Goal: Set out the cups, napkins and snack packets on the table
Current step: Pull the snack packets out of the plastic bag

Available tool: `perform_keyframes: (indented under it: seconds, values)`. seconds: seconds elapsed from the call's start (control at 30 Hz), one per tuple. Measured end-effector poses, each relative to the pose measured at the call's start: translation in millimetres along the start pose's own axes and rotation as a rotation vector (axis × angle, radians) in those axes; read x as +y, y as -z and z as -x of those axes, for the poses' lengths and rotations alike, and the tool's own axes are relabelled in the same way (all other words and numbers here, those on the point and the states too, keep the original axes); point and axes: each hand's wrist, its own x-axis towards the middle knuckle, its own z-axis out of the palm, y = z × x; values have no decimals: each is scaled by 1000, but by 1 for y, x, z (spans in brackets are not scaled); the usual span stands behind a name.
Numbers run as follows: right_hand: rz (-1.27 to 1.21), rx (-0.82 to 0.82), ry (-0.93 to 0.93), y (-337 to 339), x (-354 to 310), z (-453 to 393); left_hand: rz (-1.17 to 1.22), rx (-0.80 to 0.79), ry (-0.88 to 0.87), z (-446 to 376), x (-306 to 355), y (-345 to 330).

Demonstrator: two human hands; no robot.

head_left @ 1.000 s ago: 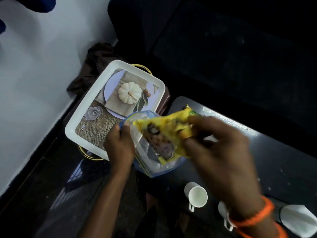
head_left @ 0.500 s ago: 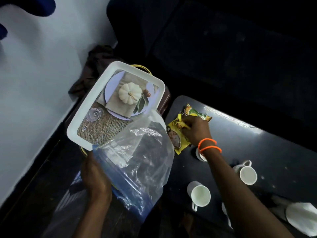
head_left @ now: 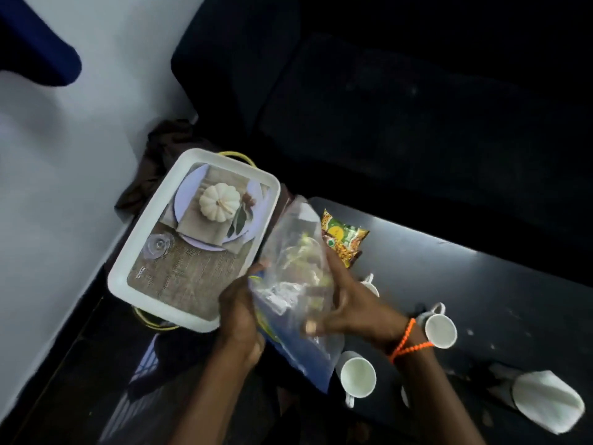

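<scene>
Now both hands on plastic bag (head_left: 298,284)

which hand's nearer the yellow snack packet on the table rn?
Right. The right hand, on the clear plastic bag, sits just below the yellow snack packet, apart from it. The left hand grips the bag's far side, beside the white tray.

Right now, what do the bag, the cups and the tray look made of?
Bag: thin clear plastic, glossy and crinkled, contents showing through. Cups: smooth white, probably glazed ceramic, though plastic can't be excluded. Tray: white, matte, moulded rim, likely plastic or melamine, with a printed base.
</scene>
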Motion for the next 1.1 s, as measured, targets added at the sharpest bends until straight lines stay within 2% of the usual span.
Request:
perform_keyframes:
  seconds: [0.07, 0.13, 0.2, 0.27, 0.3, 0.33, 0.37, 0.43, 0.47, 0.5, 0.53, 0.63, 0.7, 0.77, 0.87, 0.93, 1.03, 1.07, 1.1]
  values:
    - [44, 21, 33, 4, 4, 11, -107, -82, 17, 6, -1, -40]
    - [-67, 227, 29, 15, 0, 18, -167, -119, -40, 11, -3, -80]
    - [-147, 463, 39, 34, -1, 33, -294, -131, -203, 18, -7, -115]
    - [-223, 707, 17, 58, 4, 56, -479, -64, -456, 27, -13, -144]
    - [-288, 812, 7, 70, 5, 69, -568, -5, -574, 29, -16, -157]
    - [-371, 868, 20, 82, 7, 82, -640, -26, -623, 33, -18, -170]
    - [-444, 872, 48, 93, 8, 96, -665, -161, -564, 39, -21, -183]
    - [-503, 823, 58, 112, 9, 123, -544, -609, -204, 55, -38, -215]
    - [-481, 847, 37, 121, 11, 135, -509, -770, -86, 63, -51, -231]
    - [-446, 917, 9, 131, 15, 147, -513, -845, -64, 70, -67, -245]
    - [-386, 1014, -36, 138, 19, 158, -564, -813, -116, 76, -81, -256]
    - [-126, 1252, -186, 157, 22, 214, -643, -490, -310, 94, -119, -295]
    - [-62, 1229, -131, 163, 24, 268, -660, -359, -319, 101, -144, -321]
    - [-24, 1108, -40, 160, 27, 310, -755, -336, -312, 113, -170, -344]
    - [282, 1026, -228, 149, 45, 340, -987, -513, -213, 154, -222, -372]
    - [357, 1199, -305, 148, 60, 357, -1007, -730, -1, 188, -254, -378]
    - [175, 1512, -184, 162, 98, 409, -933, -949, 348, 218, -276, -388]
    - [83, 1578, -173, 165, 107, 427, -889, -964, 415, 222, -283, -395]
    - [-7, 1643, -182, 167, 116, 443, -908, -977, 394, 227, -289, -402]
